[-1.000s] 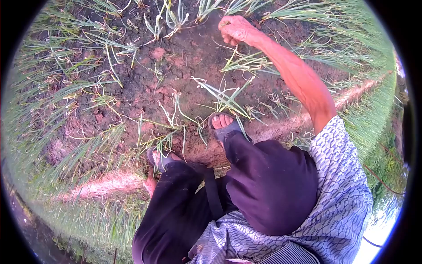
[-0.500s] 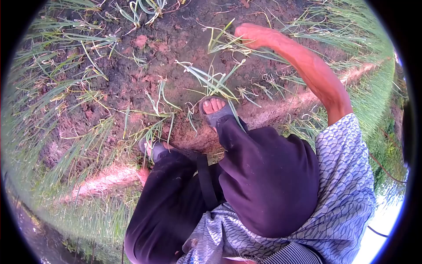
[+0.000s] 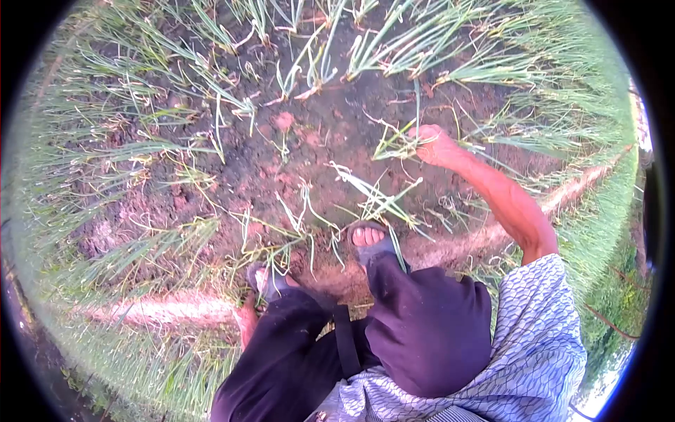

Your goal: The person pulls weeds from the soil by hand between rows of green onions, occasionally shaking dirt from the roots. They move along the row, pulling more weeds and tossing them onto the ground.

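Observation:
My right hand is closed on a tuft of narrow green stems, low over the damp soil in front of my right foot. The stems stick out leftward from the fingers, some of them pale and dry. Beside my left leg, part of my left hand shows near the left foot, its fingers hidden by leaves and the trouser leg. A loose bunch of long green leaves lies on the ground just ahead of my right sandal. More limp leaves lie by the left sandal.
Onion-like plants stand in the dark soil ahead. Dense green growth spreads on the left and more on the right. A pale raised earth ridge runs across under my feet.
The view has tilted up, so more standing plants show ahead and everything sits lower in the picture. My right hand stays at the tuft, slightly closer to my right foot.

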The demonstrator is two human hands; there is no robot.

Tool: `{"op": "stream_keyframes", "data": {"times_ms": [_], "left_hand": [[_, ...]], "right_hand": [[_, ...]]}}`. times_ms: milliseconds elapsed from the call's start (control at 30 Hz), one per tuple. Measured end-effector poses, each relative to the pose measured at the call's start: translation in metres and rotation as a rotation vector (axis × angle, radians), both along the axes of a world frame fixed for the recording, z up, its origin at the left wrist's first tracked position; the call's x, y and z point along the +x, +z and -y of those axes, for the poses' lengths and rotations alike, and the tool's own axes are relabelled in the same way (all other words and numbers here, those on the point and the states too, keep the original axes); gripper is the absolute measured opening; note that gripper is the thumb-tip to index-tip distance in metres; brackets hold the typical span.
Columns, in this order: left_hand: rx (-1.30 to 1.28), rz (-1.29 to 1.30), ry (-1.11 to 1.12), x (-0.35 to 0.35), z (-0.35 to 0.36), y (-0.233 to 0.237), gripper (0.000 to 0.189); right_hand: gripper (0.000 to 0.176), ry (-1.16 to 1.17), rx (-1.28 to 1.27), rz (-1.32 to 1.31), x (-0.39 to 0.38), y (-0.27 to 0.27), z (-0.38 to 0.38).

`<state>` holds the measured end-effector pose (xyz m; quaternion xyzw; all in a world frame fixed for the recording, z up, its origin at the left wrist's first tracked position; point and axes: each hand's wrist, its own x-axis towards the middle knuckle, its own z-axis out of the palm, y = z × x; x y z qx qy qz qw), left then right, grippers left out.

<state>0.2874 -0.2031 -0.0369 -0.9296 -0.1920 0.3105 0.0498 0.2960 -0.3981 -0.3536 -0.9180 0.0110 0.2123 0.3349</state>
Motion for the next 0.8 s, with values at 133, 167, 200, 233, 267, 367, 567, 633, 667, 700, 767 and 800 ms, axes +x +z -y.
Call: {"op": "stream_keyframes", "data": {"times_ms": [133, 167, 200, 233, 267, 367, 567, 633, 667, 700, 767, 800], "left_hand": [[-0.056, 0.082, -0.003, 0.001, -0.003, 0.002, 0.032], [-0.066, 0.092, -0.007, 0.003, -0.003, 0.001, 0.032], [-0.074, 0.098, -0.011, 0.004, -0.004, 0.001, 0.032], [-0.081, 0.105, -0.015, 0.004, -0.003, 0.001, 0.032], [-0.086, 0.11, -0.019, 0.005, -0.003, 0.0, 0.032], [-0.098, 0.121, -0.034, 0.012, -0.005, -0.001, 0.031], [-0.126, 0.102, -0.07, 0.024, -0.006, -0.005, 0.031], [-0.139, 0.093, -0.079, 0.029, -0.005, -0.01, 0.031], [-0.144, 0.091, -0.08, 0.032, -0.004, -0.013, 0.031], [-0.147, 0.086, -0.078, 0.034, -0.004, -0.015, 0.031], [-0.155, 0.078, -0.073, 0.039, -0.003, -0.017, 0.031], [-0.159, 0.076, -0.07, 0.04, -0.002, -0.018, 0.03]], "right_hand": [[0.004, 0.111, -0.281, 0.209, 0.05, 0.008, 0.011], [0.004, 0.155, -0.293, 0.337, 0.063, 0.004, 0.013], [0.004, 0.156, -0.222, 0.313, 0.072, -0.002, 0.012], [0.005, 0.156, -0.149, 0.289, 0.083, -0.01, 0.009], [0.007, 0.175, -0.185, 0.32, 0.092, -0.005, -0.001], [0.008, 0.2, -0.459, 0.454, 0.118, 0.014, -0.036], [0.005, -0.826, 0.298, 0.211, 0.207, -0.018, -0.022], [0.011, -0.966, 0.823, 0.259, 0.227, -0.052, 0.02], [0.017, -1.033, 1.076, 0.277, 0.237, -0.07, 0.041], [0.013, -1.057, 1.001, 0.306, 0.241, -0.08, 0.062], [0.014, -0.783, -0.303, 0.321, 0.242, -0.098, 0.115], [0.019, -0.67, -0.627, 0.343, 0.241, -0.103, 0.133]]}}
